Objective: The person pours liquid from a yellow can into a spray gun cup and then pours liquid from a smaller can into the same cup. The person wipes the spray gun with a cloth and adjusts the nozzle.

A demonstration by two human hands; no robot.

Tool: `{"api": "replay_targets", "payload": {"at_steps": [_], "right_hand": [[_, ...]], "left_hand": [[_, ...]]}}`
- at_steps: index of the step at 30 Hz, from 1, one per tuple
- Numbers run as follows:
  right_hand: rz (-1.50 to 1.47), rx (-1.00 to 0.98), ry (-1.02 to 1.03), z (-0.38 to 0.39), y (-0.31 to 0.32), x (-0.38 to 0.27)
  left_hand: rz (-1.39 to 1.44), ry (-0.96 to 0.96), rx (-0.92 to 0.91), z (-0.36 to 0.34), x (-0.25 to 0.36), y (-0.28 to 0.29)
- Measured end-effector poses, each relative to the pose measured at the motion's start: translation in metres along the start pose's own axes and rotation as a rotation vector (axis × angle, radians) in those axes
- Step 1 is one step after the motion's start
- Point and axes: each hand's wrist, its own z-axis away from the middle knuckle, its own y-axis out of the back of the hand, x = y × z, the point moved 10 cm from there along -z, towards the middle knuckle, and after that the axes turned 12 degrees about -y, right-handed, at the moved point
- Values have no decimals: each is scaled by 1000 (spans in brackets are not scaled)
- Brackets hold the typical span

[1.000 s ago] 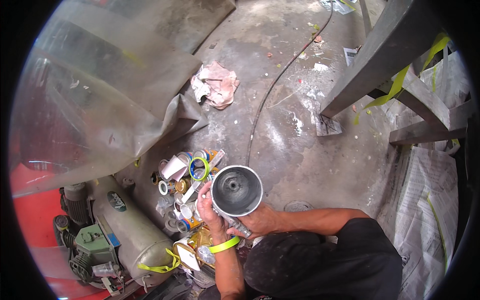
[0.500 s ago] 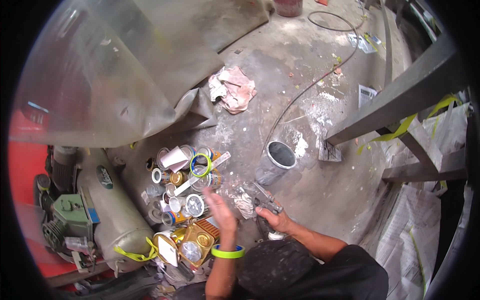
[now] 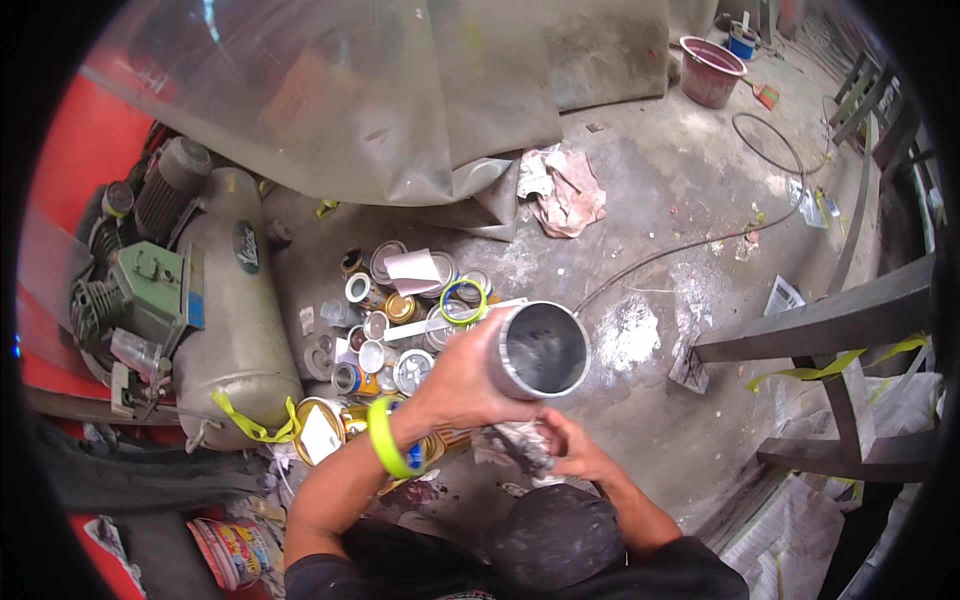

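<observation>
My left hand [image 3: 462, 375] grips a grey metal cup [image 3: 502, 365] from its left side, its open mouth tilted up toward me. Dark grey smears show on the cup's inner wall. Just below it, my right hand [image 3: 582, 450] is closed on a crumpled, dirty rag [image 3: 518, 447], stained white and dark grey. The rag is close under the cup; whether they touch I cannot tell. A yellow-green band is round my left wrist. Left of the cup, several paint cans [image 3: 400, 308] and lids stand crowded on the floor, with a yellow-green tape roll [image 3: 463, 300] on top.
A green-grey air compressor [image 3: 215, 330] stands at the left. Plastic sheeting [image 3: 400, 100] hangs across the far side. A pinkish cloth [image 3: 568, 195] and a hose [image 3: 690, 243] lie on the floor. Dark wooden frames [image 3: 810, 310] stand at the right; a maroon tub [image 3: 708, 80] is far right.
The metal cup has left the floor and is in my left hand, which was empty. My right hand, which held a spray gun, is on the rag. The view has shifted left.
</observation>
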Motion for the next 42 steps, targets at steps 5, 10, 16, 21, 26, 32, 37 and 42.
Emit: {"api": "replay_targets", "payload": {"at_steps": [5, 10, 16, 21, 26, 32, 37, 42], "right_hand": [[-17, 544, 397, 71, 86, -65], [249, 358, 715, 84, -35, -219], [1781, 264, 828, 2, -214, -202], [1796, 332, 650, 18, -201, -178], [2015, -120, 320, -4, -226, -128], [2212, -647, -188, -25, -225, -56], [2355, -704, -220, -32, -216, -43], [2532, -647, 459, -25, -268, -80]], "left_hand": [[-248, -15, -64, 41, 31, 43], [-179, 162, -74, 89, 20, 40], [-211, 92, 10, 123, 11, 60], [-181, 90, -80, 151, 16, 65], [-166, 41, -19, 179, -10, 66], [-152, -93, -16, 181, 1, 42], [-174, -30, -53, 191, -5, 49], [-85, -53, 10, 188, -10, 65]]}}
